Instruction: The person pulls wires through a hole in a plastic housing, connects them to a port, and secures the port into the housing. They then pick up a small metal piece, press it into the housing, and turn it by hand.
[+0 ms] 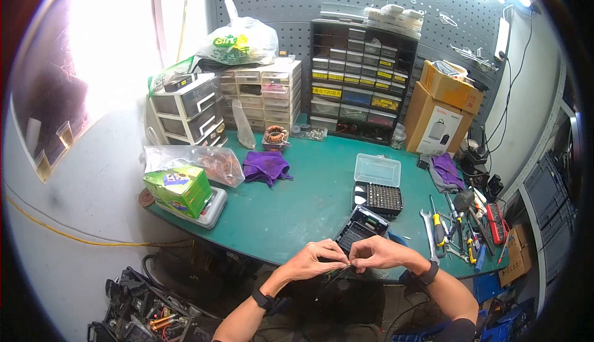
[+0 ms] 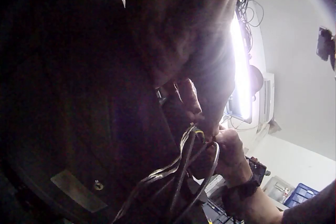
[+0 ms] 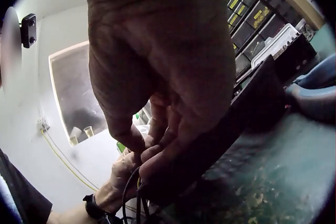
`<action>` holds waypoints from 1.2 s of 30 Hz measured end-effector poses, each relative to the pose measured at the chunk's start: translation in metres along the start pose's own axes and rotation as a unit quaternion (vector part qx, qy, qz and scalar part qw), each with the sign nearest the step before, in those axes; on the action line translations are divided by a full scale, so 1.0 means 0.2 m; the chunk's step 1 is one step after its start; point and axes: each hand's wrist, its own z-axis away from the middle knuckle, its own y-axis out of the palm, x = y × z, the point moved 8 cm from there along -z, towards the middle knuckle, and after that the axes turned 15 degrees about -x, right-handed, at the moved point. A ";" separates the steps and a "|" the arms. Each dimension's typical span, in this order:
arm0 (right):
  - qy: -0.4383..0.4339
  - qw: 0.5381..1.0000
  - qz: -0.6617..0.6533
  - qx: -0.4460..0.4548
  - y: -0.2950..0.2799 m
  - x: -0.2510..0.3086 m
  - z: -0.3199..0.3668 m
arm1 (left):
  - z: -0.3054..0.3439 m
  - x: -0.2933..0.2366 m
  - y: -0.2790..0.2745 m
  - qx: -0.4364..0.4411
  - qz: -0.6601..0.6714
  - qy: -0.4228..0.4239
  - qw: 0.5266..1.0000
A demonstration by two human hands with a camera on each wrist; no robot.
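At the bench's front edge my left hand (image 1: 318, 260) and right hand (image 1: 378, 252) meet fingertip to fingertip. Both pinch the ends of thin wires (image 2: 185, 174), and the exact pinch point is hidden by the fingers. Several strands, dark and pale, hang down from the fingertips in the left wrist view, with a bit of yellow near the top. Dark loops of the wires (image 3: 137, 195) droop below the fingers in the right wrist view. Just behind the hands lies an open black case (image 1: 354, 234) with a ribbed inside.
Past the black case stands an open bit box (image 1: 385, 198) with a clear lid. Wrenches, screwdrivers (image 1: 439, 229) and a red multimeter (image 1: 495, 223) lie to the right. A purple cloth (image 1: 266, 167) and a green box (image 1: 179, 188) sit on the left of the green bench (image 1: 297, 181).
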 end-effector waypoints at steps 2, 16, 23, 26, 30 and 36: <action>0.003 1.000 -0.001 0.006 0.00 0.00 0.00 | 0.00 0.00 0.00 -0.001 -0.001 -0.003 1.000; 0.008 0.999 -0.014 0.036 0.00 0.01 -0.01 | 0.00 0.00 0.00 0.003 -0.005 0.002 1.000; 0.011 0.999 0.029 0.015 0.01 0.03 -0.02 | 0.00 0.00 0.01 0.005 0.001 0.010 1.000; 0.019 0.999 0.028 -0.017 0.01 0.06 -0.01 | 0.00 -0.01 0.01 0.010 0.000 0.012 1.000; 0.017 0.998 0.036 -0.042 0.00 0.04 -0.01 | 0.00 -0.01 0.01 0.010 -0.009 0.014 1.000; 0.054 0.998 0.010 -0.038 0.00 0.03 -0.01 | 0.00 0.00 0.01 0.005 -0.006 0.009 1.000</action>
